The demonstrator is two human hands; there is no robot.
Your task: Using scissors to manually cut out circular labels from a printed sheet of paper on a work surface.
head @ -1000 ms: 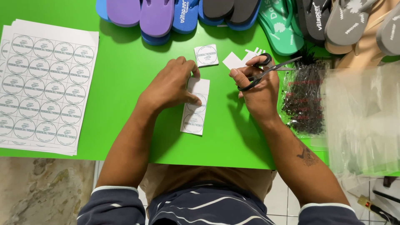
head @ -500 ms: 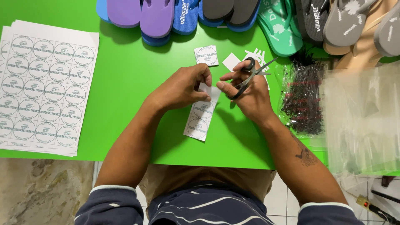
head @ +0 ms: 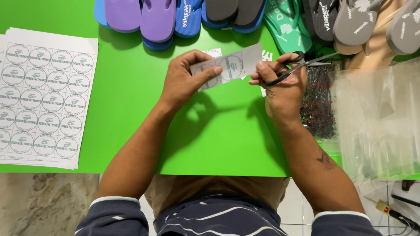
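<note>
My left hand point(head: 188, 78) pinches a white paper strip point(head: 234, 65) printed with round labels and holds it above the green table point(head: 131, 113). My right hand point(head: 284, 83) grips black-handled scissors point(head: 302, 65), blades pointing right, and its fingertips touch the strip's right end. A small cut label piece point(head: 214, 52) lies on the table behind the strip, partly hidden.
A stack of white sheets with round labels point(head: 43, 100) lies at the left. Flip-flops in purple point(head: 140, 17), blue, green point(head: 286, 24) and grey point(head: 350, 22) line the far edge. Clear plastic bags point(head: 376, 118) and a dark pile of small fasteners point(head: 319, 100) sit at the right.
Both hands lifted the strip off the table and turned it from hanging downwards to lying crosswise. The scissors now point right, away from the paper.
</note>
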